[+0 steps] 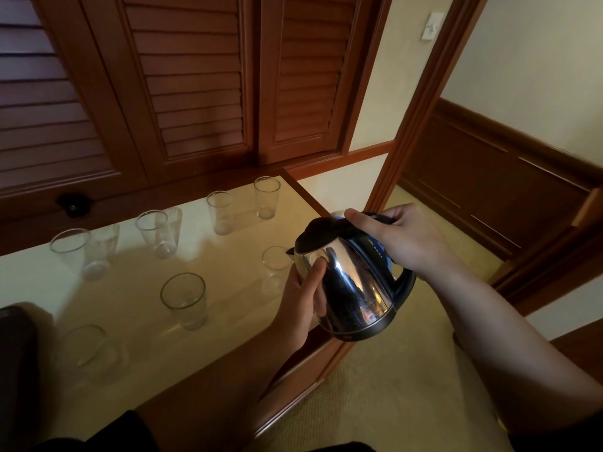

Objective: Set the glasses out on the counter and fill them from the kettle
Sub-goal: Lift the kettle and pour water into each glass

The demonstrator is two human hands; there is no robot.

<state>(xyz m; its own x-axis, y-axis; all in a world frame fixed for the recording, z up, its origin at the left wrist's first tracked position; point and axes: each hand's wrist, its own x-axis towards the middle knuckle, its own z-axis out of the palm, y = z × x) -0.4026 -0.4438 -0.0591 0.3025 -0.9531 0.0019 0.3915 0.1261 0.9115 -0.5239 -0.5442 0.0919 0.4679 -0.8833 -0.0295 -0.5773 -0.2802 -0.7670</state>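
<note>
A shiny steel kettle point(354, 282) with a black lid is tilted to the left, its spout over a clear glass point(275, 265) at the counter's right end. My right hand point(401, 238) grips the kettle's black handle from above. My left hand point(301, 298) lies against the kettle's steel side, fingers curved along it. Several more clear glasses stand on the cream counter point(130, 288): one at the back right point(267, 197), one beside it point(220, 212), one in the middle point(185, 298) and one at the front left point(85, 345). I cannot see any water stream.
Louvred wooden doors point(195, 76) rise behind the counter. A black knob point(74, 203) sits at the back left. A dark object point(16, 353) stands at the counter's left edge. Carpeted floor point(408, 402) and a wooden door frame point(421, 102) lie to the right.
</note>
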